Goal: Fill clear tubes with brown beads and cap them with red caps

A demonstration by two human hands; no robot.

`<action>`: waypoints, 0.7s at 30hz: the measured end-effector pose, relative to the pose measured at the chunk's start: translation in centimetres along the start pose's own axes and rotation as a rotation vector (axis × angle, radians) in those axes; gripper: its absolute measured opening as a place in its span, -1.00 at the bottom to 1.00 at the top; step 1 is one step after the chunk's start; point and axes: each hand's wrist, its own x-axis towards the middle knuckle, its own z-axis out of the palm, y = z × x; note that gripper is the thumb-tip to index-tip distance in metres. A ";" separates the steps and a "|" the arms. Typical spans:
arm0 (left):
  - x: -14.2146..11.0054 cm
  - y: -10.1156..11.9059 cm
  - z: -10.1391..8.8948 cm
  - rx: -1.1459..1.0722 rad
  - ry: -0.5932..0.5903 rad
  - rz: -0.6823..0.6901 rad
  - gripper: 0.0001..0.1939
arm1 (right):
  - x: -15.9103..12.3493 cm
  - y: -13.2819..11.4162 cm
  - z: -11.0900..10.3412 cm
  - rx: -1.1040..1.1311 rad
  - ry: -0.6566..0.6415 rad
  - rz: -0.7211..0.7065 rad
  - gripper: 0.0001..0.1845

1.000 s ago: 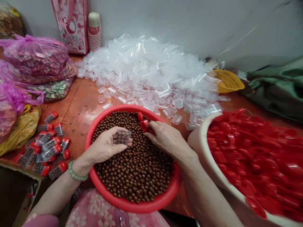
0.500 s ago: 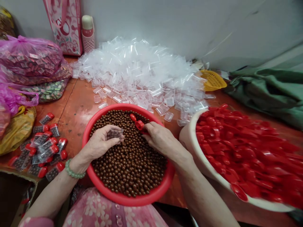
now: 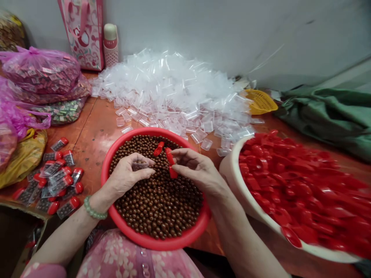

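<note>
- Case (image 3: 139, 166) sits in my left hand (image 3: 125, 172), over the left half of the basin (image 3: 156, 244); my thumb and fingers curl around it and hide part of it, so I cannot tell how full it is.
- No cap shows on it, so I judge this one unfinished.
- My right hand (image 3: 199, 170) has thumb and fingers drawn nearly together, pinching a red cap (image 3: 173, 172) above the brown balls (image 3: 162, 206), apart from the case.
- A second red piece (image 3: 159, 149) is just beyond that cap; whether it is joined on or lies loose, I cannot tell.
- Done, as I read it: the filled cases (image 3: 59, 177) with red ends, heaped by the table's (image 3: 94, 133) front edge, on the left.
- Remaining, it seems: the clear heap (image 3: 174, 85) along the table's back edge, and plenty of red parts (image 3: 290, 193) in the tub (image 3: 229, 166) right of the basin.
- With the basin well stocked too, most of the work looks undone.
</note>
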 end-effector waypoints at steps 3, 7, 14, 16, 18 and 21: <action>-0.2 0.2 0.8 -0.005 -0.020 -0.004 -0.79 | -0.2 -0.2 1.1 0.073 -0.043 0.000 -0.52; -0.4 0.2 1.3 0.086 0.007 -0.017 -0.81 | -0.2 -0.4 1.9 0.038 -0.084 -0.049 -0.56; -0.4 -0.1 1.4 0.244 0.074 -0.010 -0.82 | 0.5 -0.1 3.0 0.041 -0.100 -0.100 -0.60; -0.3 0.0 1.4 0.243 0.081 -0.003 -0.83 | 0.6 0.0 3.3 0.053 -0.071 -0.105 -0.64; -0.2 0.2 1.3 0.217 0.081 0.003 -0.84 | 0.5 -0.1 3.6 0.041 -0.006 -0.114 -0.69; -0.1 0.5 1.1 0.179 0.106 0.039 -0.85 | 0.2 -0.2 4.1 0.017 0.128 -0.153 -0.76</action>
